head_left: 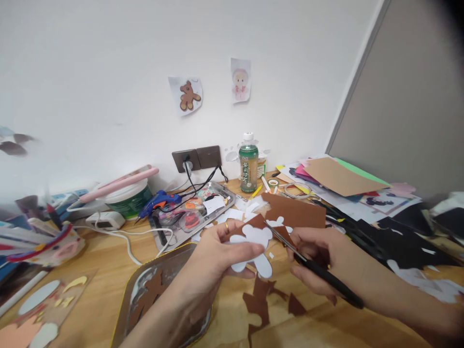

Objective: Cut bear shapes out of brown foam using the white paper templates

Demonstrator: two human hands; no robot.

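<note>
My left hand point(223, 253) pinches a white paper bear cutout point(256, 234) lying against a piece of brown sheet point(253, 221). Its thumb presses on the white paper from above. In my right hand point(321, 258) is a pair of scissors point(319, 273) with black handles. The blades reach up and left to the brown sheet's edge beside the bear's head; how far apart they stand is hard to make out. Beneath the hands lie brown scraps point(259, 302) on the wooden table. A larger brown sheet point(299, 210) rests just behind.
A tray point(125, 295) with brown pieces is at front left. Behind stand a blue glue gun point(157, 200), a grey tray point(165, 239) and a green-labelled bottle point(248, 166). Coloured sheets point(344, 174) and black sheets point(409, 241) lie right. A pen holder point(61, 251) stands left.
</note>
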